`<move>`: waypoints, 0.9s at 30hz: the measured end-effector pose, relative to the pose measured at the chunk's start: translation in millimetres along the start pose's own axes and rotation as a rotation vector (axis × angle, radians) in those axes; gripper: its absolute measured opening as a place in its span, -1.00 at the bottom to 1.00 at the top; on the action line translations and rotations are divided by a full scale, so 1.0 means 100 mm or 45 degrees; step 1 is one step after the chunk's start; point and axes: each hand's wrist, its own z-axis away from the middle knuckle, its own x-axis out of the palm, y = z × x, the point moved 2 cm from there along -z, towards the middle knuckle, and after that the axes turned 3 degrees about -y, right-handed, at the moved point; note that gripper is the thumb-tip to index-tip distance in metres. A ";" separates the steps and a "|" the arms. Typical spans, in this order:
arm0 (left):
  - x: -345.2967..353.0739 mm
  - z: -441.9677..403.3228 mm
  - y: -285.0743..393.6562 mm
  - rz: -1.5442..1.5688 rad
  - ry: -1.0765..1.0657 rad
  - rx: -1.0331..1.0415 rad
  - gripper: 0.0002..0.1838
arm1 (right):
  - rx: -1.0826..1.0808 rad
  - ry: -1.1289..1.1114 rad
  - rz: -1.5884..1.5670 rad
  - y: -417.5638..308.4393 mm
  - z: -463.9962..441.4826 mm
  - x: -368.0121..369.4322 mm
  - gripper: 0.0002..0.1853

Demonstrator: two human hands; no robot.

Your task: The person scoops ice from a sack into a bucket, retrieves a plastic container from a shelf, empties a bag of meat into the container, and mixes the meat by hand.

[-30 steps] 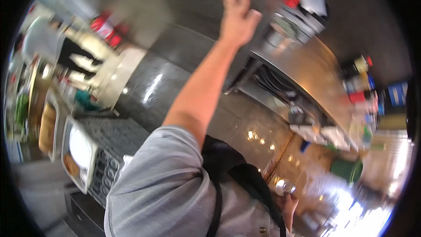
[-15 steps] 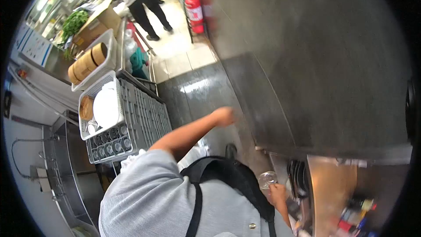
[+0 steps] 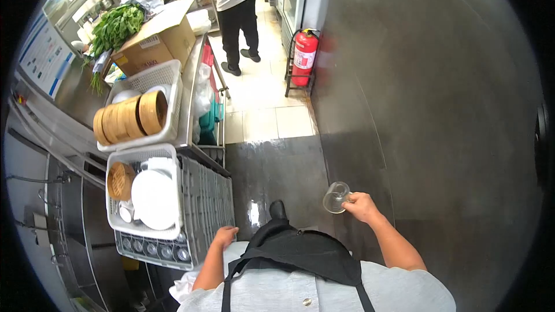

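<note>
My right hand [image 3: 361, 206] is closed around the handle side of a clear glass mug [image 3: 336, 197], which is tilted and held out over the dark floor. No contents show in the mug. Low beside my body, my left hand [image 3: 225, 236] hangs with its fingers curled and nothing visible in it. Nearest to that hand is a stack of grey glass racks [image 3: 208, 202], with upturned glasses [image 3: 152, 249] in the compartments. On top of the racks rests a white plastic basket [image 3: 173, 153] holding white plates [image 3: 156, 199] and a round bamboo steamer [image 3: 120, 181].
Bamboo steamers [image 3: 130, 120] lie in another white basket [image 3: 177, 89] on a steel table. Behind it are a cardboard box [image 3: 156, 49] and leafy greens [image 3: 118, 26]. A red fire extinguisher [image 3: 304, 58] stands by the wall. Ahead, a person [image 3: 234, 17] stands on pale tiles.
My view has turned from the shelf side toward the passage. The right hand has brought the mug up and forward. My left arm, earlier stretched across, has dropped beside the racks.
</note>
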 end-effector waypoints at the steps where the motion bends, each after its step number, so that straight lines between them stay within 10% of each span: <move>1: 0.00 -0.10 0.27 0.025 -0.001 0.093 -0.52 | -0.007 -0.004 0.009 -0.07 -0.12 -0.10 -0.66; 10: -0.45 -0.94 3.31 -0.003 -0.227 0.661 -0.44 | 0.371 0.082 -0.806 -0.38 -1.26 -0.60 -0.81; 20: -1.18 -2.05 5.71 -0.221 -0.264 0.560 -0.34 | 0.299 0.099 -0.866 -0.59 -3.77 -1.28 -0.80; 27: -2.11 -2.57 7.43 0.188 -0.071 0.410 -0.17 | 0.163 -0.143 -1.064 -2.06 -6.37 -1.75 -0.77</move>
